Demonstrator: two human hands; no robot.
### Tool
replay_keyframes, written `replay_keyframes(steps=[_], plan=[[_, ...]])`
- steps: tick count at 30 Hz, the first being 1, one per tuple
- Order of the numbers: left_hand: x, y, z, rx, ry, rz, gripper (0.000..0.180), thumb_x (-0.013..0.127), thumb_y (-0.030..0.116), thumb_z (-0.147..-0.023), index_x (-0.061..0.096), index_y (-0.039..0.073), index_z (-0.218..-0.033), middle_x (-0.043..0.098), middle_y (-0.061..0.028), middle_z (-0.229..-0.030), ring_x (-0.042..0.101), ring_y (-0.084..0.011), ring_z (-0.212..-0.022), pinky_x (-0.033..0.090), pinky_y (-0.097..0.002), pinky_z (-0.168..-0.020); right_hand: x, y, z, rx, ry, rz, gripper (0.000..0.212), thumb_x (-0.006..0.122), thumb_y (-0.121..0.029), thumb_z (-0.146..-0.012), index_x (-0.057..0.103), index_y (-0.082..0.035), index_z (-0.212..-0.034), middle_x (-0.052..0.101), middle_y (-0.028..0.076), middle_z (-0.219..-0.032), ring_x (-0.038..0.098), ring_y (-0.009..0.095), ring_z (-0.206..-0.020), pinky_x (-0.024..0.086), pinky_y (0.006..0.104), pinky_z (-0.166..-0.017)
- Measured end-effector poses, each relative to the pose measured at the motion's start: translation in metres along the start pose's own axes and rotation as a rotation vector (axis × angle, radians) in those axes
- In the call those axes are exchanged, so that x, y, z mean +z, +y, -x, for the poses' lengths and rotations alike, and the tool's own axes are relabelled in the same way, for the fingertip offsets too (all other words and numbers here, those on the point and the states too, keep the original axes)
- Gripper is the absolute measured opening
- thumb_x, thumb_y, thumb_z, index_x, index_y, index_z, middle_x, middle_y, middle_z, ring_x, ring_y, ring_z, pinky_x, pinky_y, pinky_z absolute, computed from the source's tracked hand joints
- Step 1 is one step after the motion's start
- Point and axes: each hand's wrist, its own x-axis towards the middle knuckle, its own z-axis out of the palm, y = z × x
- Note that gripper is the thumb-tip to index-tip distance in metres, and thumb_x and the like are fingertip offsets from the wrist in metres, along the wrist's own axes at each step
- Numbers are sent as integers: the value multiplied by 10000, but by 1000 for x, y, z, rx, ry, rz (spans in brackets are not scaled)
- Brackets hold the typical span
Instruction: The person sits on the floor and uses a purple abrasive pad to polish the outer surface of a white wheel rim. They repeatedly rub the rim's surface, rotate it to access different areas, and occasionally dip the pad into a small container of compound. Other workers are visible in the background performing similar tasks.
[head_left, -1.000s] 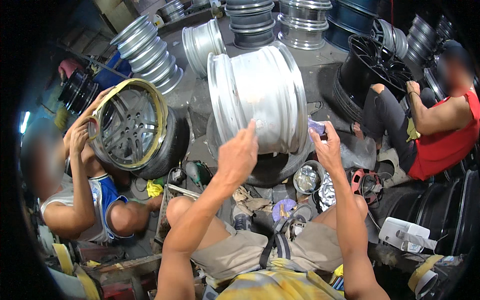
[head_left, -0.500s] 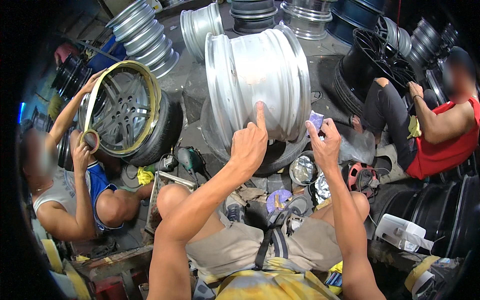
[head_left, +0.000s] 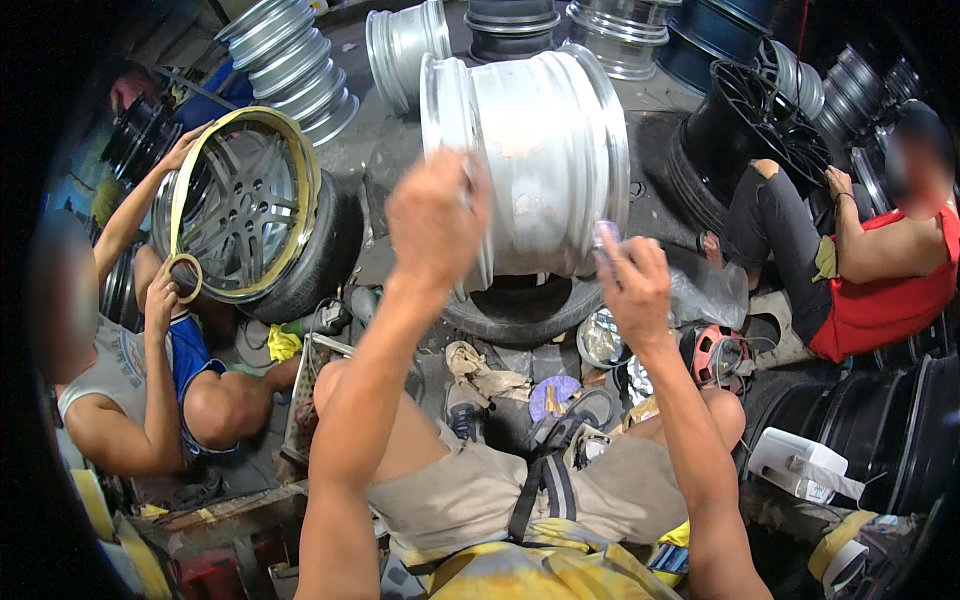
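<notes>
In front of me a silver wheel rim [head_left: 550, 140] lies on its side across a black tire [head_left: 520, 315]. A dull beige patch marks the top of its barrel. My left hand [head_left: 440, 215] is raised before the rim's left edge, blurred by motion, its fingers seemingly curled. Between the thumb and fingers of my right hand [head_left: 637, 285] is a small purple piece of sandpaper [head_left: 604, 236], beside the rim's lower right edge. A round purple sanding disc [head_left: 555, 398] lies on the floor near my shoes.
At left, a person holds a tape roll [head_left: 186, 278] by a taped spoked wheel [head_left: 245, 205]. A person in red sits at right beside a black wheel [head_left: 765, 120]. Stacked rims [head_left: 290, 70] stand behind. A metal can [head_left: 603, 338] and a red power tool [head_left: 716, 355] are nearby.
My left hand has lifted its pointing finger off the rim's middle and swung up and left. My right hand with the sandpaper has shifted slightly left, closer against the rim's right side.
</notes>
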Motion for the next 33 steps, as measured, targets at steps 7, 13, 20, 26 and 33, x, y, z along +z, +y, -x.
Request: replay_keyframes(steps=[7,13,20,26,33], plan=[[45,-59,-28,-371,223,137,402,511,332,-1078,678,-17,-966,670,-222,-947,646,-422,-832,497,-509,-754,62,-31,-22,-148,-29,123,630,795,-96,-720,681,-111,-1340,517,20,-913,520,228,-855,414,377,-746],[54,-57,-23,-539,98,297,599,419,411,-1107,643,-56,-806,637,-289,-747,622,-501,-756,457,-547,-719,77,-24,-43,-203,-21,216,630,773,-88,-735,668,-107,-1356,513,23,-908,512,227,-847,406,380,-747],[56,-57,-16,-557,124,395,578,459,393,-1092,638,-65,-789,598,-261,-681,596,-411,-647,432,-504,-654,80,-28,-26,-203,-14,302,571,723,-94,-779,675,-117,-1347,524,5,-902,509,208,-834,378,373,-720],[52,-66,-18,-559,158,410,571,473,387,-1091,604,-60,-761,531,-216,-615,498,-306,-567,410,-466,-607,85,-38,-48,-182,33,306,530,717,-116,-800,688,-128,-1329,530,-3,-901,516,200,-861,371,379,-737],[55,-62,-16,-590,143,480,558,478,367,-1092,580,-68,-756,493,-188,-603,466,-241,-576,396,-448,-600,92,-39,-61,-147,83,286,517,708,-100,-797,701,-129,-1314,531,-2,-884,506,206,-841,359,380,-733]])
